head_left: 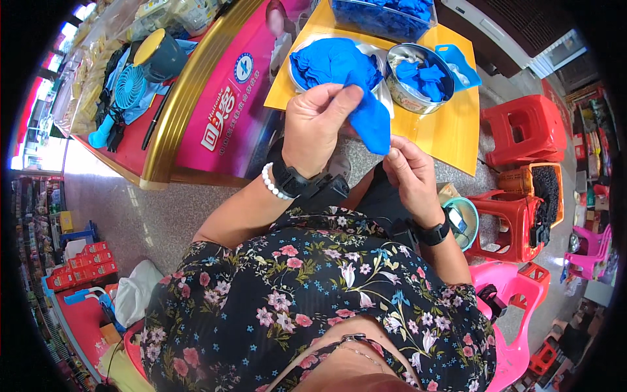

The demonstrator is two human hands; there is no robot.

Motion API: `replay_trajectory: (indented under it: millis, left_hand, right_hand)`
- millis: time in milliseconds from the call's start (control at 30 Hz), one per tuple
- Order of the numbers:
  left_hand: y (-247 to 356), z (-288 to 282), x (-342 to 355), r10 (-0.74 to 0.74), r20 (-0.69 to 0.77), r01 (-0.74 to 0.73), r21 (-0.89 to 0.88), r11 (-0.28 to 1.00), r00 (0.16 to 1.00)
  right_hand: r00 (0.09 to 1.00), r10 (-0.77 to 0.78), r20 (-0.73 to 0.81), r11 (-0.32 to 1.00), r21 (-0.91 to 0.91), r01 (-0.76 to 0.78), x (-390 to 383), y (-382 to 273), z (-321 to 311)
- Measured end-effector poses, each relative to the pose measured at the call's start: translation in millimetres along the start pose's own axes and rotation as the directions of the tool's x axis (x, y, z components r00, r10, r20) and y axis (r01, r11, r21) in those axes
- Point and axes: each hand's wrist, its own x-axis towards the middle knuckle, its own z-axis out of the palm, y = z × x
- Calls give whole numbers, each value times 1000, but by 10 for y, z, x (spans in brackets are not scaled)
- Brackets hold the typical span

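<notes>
Between my hands a piece of thin blue cloth (371, 124) hangs stretched at a slant. My left hand (317, 124) pinches its upper end between thumb and fingers. Lower down, the thumb and fingertips of my right hand (411, 173) grip the bottom corner. Just beyond my left hand, a heap of crumpled blue cloth pieces (330, 60) fills a pale bowl, partly hidden by the held piece. Right of it stands a round tin (421, 104) with a few more blue pieces inside. All of these are on or above a yellow tabletop (457, 140).
A clear box (385, 29) of blue pieces stands at the far edge, and a blue plastic basket (460, 68) beside the tin. Left is a gold-edged pink counter (189, 85) with a small fan (130, 86). Red stools (526, 127) and a pink chair (513, 313) stand right.
</notes>
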Motion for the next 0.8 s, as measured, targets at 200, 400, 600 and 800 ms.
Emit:
replay_trajectory:
  millis: [200,400,600,800]
  left_hand:
    - [-44,-60,-38,311,111,-326,462,825,944]
    - [-69,-92,-46,261,119,-287,410,866,958]
    - [-100,-52,-72,354,204,-409,469,783,913]
    - [46,-47,-93,150,142,-183,250,951,978]
  right_hand:
    - [1000,9,14,999,-44,-8,-15,2,-25]
    - [1000,1,4,999,-41,-1,-33,2,-18]
    - [1000,-19,15,998,-58,20,-57,7,-14]
    - [997,-61,39,996,-62,64,-57,-15,-43]
